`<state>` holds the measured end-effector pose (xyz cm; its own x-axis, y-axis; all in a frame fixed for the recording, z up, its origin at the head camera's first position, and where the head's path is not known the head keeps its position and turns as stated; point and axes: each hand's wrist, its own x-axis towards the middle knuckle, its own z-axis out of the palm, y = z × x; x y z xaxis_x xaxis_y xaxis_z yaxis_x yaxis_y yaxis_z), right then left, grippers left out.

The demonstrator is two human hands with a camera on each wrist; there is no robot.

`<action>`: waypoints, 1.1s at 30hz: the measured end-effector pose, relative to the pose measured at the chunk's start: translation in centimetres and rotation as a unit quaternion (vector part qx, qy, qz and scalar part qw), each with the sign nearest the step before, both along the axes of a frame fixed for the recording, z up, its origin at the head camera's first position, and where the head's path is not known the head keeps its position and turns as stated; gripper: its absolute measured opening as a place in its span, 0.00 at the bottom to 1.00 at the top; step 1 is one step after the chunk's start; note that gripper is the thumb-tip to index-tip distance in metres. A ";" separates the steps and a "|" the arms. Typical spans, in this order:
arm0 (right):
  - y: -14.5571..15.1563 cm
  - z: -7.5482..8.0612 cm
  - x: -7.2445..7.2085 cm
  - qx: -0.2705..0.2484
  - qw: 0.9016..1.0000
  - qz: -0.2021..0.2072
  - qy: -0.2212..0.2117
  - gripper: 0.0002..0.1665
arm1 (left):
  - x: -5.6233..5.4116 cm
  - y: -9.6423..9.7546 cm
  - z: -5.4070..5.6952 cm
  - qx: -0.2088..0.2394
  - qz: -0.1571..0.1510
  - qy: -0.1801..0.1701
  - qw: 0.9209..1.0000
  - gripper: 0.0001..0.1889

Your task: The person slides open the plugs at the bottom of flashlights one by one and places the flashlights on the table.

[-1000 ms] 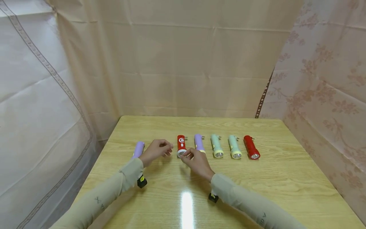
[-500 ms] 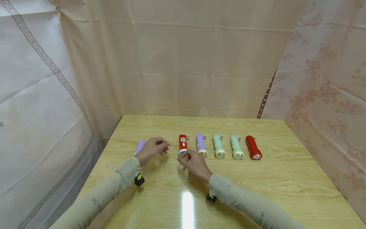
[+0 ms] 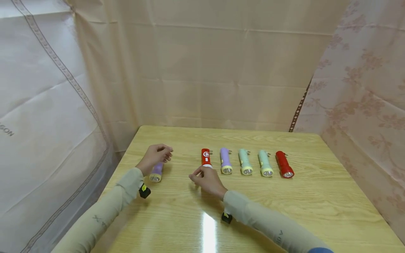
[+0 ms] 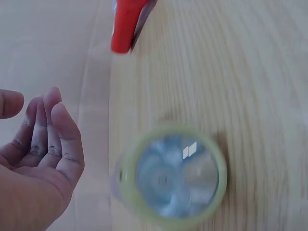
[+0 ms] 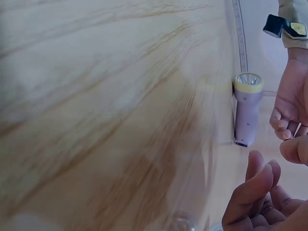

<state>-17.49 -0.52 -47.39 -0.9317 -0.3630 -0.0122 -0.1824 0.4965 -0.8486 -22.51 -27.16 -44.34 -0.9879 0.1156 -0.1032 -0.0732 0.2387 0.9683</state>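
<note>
My left hand [image 3: 155, 159] hovers over the purple flashlight [image 3: 157, 173] at the table's left, covering its far end. That flashlight's pale yellow head and clear lens [image 4: 175, 175] show large in the left wrist view. Loosely bent fingers and a separate thumb there hold nothing. My right hand [image 3: 207, 180] is just in front of a red flashlight with a white print [image 3: 206, 157] and hides its head from the head camera. Between its loosely curled fingers [image 5: 255, 192] and thumb nothing is held. Both hands appear in the right wrist view.
Rightward along the row lie a second purple flashlight [image 3: 225, 160], two mint green flashlights [image 3: 244, 161] [image 3: 264, 162] and a plain red flashlight [image 3: 284, 163]. They rest on a wooden table [image 3: 284, 211] with cloth curtains [image 3: 215, 70] behind and at both sides.
My left hand has moved left and farther back, uncovering the purple flashlight's head. The right hand has drifted slightly left. The head view has turned a little left; the flashlights stay in place.
</note>
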 end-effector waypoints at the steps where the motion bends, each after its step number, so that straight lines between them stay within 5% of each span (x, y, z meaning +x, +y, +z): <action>1: -0.2 0.0 0.0 -0.003 1.000 0.003 -0.004 0.14 | -0.1 -0.4 0.0 0.000 0.009 -0.001 1.000 0.17; 18: -5.1 -0.7 -0.5 -0.022 0.999 0.020 -0.027 0.16 | -1.3 -6.8 -1.9 -0.038 0.110 -0.035 0.993 0.22; 24: -7.2 -1.1 -0.4 -0.016 0.998 0.023 -0.047 0.18 | -1.6 -7.5 -2.3 -0.044 0.119 -0.074 0.989 0.20; 33: -9.7 -0.8 -0.2 -0.014 0.998 0.018 -0.055 0.18 | -1.9 -7.1 -2.6 -0.047 0.078 -0.105 0.990 0.21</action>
